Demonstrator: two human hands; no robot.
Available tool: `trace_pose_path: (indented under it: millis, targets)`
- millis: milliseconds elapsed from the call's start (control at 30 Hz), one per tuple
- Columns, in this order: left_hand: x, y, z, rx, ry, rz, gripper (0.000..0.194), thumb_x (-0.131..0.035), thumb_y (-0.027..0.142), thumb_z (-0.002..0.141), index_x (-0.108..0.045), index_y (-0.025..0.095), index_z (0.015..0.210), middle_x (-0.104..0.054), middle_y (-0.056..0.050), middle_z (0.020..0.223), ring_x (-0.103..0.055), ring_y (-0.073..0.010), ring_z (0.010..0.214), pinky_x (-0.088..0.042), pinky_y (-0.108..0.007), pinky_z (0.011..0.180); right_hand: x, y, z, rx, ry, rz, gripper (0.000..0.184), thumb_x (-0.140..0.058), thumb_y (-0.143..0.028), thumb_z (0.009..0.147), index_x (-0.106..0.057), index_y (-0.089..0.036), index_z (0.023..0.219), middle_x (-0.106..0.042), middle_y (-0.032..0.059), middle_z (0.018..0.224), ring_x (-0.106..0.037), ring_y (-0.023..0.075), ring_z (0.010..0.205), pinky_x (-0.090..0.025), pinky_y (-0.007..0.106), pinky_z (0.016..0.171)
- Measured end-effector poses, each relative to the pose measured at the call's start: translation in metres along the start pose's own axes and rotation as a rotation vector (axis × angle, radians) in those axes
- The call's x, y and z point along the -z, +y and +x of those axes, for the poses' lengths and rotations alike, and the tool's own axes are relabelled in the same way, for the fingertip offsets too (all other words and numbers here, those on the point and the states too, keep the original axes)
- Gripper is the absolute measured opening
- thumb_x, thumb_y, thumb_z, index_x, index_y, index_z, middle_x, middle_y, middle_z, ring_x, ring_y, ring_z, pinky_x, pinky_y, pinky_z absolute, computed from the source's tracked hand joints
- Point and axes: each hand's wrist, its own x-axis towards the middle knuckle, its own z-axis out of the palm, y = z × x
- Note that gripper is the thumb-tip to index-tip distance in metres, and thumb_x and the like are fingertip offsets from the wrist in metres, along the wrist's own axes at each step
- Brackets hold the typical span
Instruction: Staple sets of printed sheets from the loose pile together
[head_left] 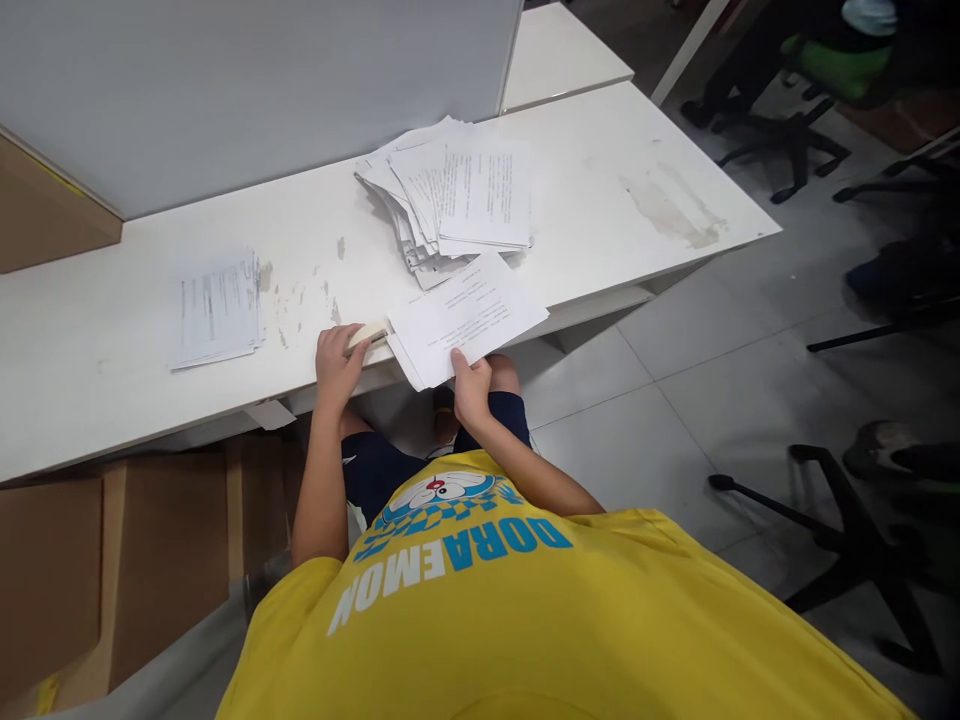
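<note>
Pressing down on a pale stapler [367,334] at the near edge of the white desk [112,330], the left hand [339,362] lay curled over the tool, its fingers closed around the top. The stapler's mouth met the left corner of a small set of printed sheets [469,315], which hung partly over the desk's front edge. The right hand [471,385] gripped the lower edge of those sheets, thumb on top and the other fingers beneath, pinched shut on the paper.

Just behind the held sheets, and touching them, sat a loose, fanned heap of printed papers [450,200] near the middle of the desk. Well apart on the left lay a thinner stack of pages [217,310], flat and squared. A grey partition panel [247,90] stood along the far side of the desk. Brown cardboard [82,570] rested under the desk on the left. The person wore a yellow shirt [525,620] with blue and white lettering. On the tiled floor [675,400] to the right stood the black bases of office chairs [855,540].
</note>
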Motion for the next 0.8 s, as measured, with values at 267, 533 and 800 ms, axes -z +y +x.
trace_pose_path:
  millis: [267, 533, 800]
  targets:
    - [-0.001, 0.001, 0.002, -0.021, -0.009, -0.002, 0.030, -0.055, 0.044, 0.091, -0.068, 0.023, 0.108, -0.069, -0.008, 0.106, -0.055, -0.0278, 0.106, -0.042, -0.040, 0.096, -0.009, 0.002, -0.002, -0.003, -0.038, 0.015, 0.044, -0.065, -0.047, 0.079, -0.067, -0.016, 0.109, -0.072, 0.0095, 0.115, -0.062, 0.0252, 0.119, -0.049, 0.041, 0.104]
    - [-0.002, 0.002, 0.002, -0.038, 0.021, -0.010, 0.030, -0.056, 0.043, 0.091, -0.069, 0.022, 0.107, -0.069, -0.009, 0.104, -0.055, -0.0277, 0.105, -0.040, -0.041, 0.097, -0.018, 0.003, -0.007, -0.040, -0.077, 0.009, 0.044, -0.066, -0.050, 0.077, -0.068, -0.016, 0.105, -0.072, 0.0088, 0.116, -0.062, 0.0266, 0.118, -0.046, 0.043, 0.107]
    - [-0.002, 0.003, 0.001, -0.028, 0.051, -0.011, 0.030, -0.054, 0.043, 0.093, -0.068, 0.021, 0.110, -0.067, -0.009, 0.107, -0.054, -0.0267, 0.107, -0.040, -0.040, 0.098, -0.011, 0.005, -0.010, 0.010, -0.077, -0.087, 0.034, -0.064, -0.048, 0.080, -0.069, -0.016, 0.093, -0.075, 0.0082, 0.108, -0.063, 0.0263, 0.115, -0.046, 0.040, 0.107]
